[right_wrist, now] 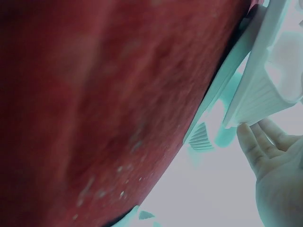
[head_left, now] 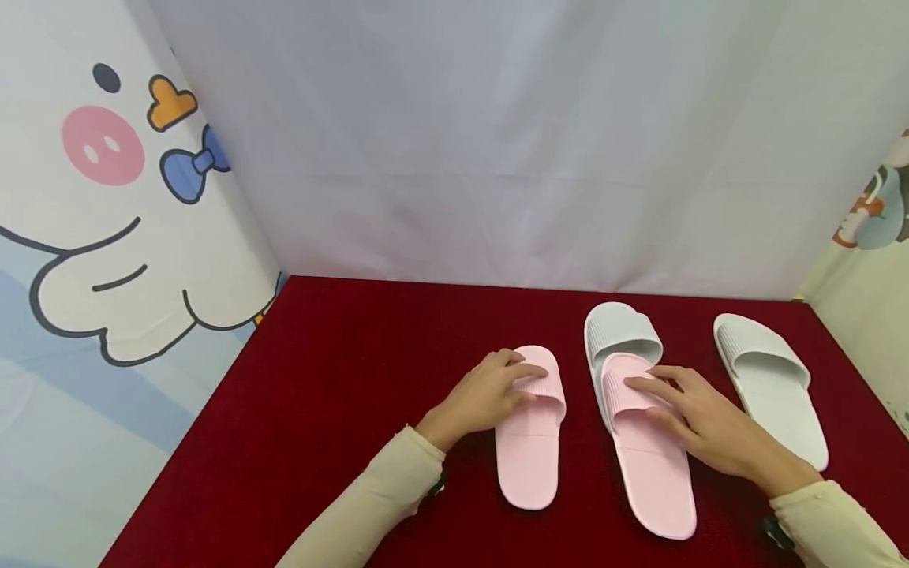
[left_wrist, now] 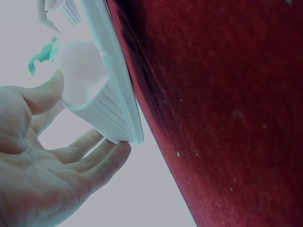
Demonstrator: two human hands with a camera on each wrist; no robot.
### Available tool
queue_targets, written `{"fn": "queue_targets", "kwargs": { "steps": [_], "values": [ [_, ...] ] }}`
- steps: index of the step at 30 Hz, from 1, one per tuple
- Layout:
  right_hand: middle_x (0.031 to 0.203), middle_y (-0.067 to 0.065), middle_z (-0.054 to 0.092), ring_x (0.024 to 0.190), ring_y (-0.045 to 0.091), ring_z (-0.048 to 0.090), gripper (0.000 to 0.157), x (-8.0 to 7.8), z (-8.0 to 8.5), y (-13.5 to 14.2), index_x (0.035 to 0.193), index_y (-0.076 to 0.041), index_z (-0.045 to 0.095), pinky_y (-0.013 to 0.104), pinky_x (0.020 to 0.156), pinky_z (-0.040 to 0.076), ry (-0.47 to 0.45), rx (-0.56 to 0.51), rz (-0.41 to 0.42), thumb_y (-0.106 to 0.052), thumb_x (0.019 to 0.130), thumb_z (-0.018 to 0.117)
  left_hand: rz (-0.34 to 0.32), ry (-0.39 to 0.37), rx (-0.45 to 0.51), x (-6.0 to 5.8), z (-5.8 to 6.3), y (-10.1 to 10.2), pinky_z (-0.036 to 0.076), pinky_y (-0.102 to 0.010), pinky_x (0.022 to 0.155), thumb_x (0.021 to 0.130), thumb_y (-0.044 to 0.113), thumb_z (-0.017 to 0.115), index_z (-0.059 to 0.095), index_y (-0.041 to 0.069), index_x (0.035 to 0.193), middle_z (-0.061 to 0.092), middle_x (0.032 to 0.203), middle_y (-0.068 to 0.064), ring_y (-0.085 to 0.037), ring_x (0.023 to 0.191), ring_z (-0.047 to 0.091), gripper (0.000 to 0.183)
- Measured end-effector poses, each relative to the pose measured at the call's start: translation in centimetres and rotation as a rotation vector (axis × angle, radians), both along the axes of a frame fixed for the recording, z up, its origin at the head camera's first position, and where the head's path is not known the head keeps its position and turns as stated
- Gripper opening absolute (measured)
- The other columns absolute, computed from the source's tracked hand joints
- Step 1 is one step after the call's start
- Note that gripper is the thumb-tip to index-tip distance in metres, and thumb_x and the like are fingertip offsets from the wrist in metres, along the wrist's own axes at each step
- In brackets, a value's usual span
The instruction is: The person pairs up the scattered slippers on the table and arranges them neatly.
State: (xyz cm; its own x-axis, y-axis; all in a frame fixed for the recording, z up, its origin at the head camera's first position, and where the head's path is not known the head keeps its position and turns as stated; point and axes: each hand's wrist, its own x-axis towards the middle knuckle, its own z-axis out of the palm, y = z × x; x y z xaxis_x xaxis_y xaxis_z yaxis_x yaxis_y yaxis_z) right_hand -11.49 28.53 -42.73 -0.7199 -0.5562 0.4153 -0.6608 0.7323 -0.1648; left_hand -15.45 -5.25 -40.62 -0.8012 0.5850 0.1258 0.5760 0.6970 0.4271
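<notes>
My left hand (head_left: 491, 394) lies across the ribbed strap of a pink slipper (head_left: 528, 465), fingers over the strap and thumb by its rear edge. Close up in the left wrist view, the fingers (left_wrist: 102, 165) meet the strap near the toe of this slipper (left_wrist: 106, 111). To the right, my right hand (head_left: 710, 422) grips a second pink slipper (head_left: 656, 489) by its strap in the same way. This slipper's toe overlaps a white slipper (head_left: 612, 323) behind it. In the right wrist view, the held slipper (right_wrist: 258, 101) stands off the cloth, above a paler one.
Another white slipper (head_left: 781, 410) lies at the right, beyond my right hand. Dark red cloth (head_left: 341, 442) covers the table. A plain pale curtain (head_left: 497, 158) hangs behind, and a cartoon-printed curtain (head_left: 128, 237) borders the left side.
</notes>
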Motion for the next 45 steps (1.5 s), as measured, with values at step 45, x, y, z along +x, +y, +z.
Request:
{"fn": "queue_targets", "kwargs": {
  "steps": [45],
  "values": [
    [0.123, 0.012, 0.058, 0.11, 0.026, 0.058, 0.049, -1.8, 0.0, -6.2, 0.134, -0.025, 0.061, 0.045, 0.086, 0.051, -0.016, 0.055, 0.106, -0.015, 0.088, 0.073, 0.03, 0.033, -0.006, 1.4, 0.5, -1.8, 0.052, -0.043, 0.093, 0.094, 0.025, 0.068, 0.067, 0.026, 0.129, 0.058, 0.133, -0.009, -0.026, 0.12, 0.056, 0.035]
  ]
}}
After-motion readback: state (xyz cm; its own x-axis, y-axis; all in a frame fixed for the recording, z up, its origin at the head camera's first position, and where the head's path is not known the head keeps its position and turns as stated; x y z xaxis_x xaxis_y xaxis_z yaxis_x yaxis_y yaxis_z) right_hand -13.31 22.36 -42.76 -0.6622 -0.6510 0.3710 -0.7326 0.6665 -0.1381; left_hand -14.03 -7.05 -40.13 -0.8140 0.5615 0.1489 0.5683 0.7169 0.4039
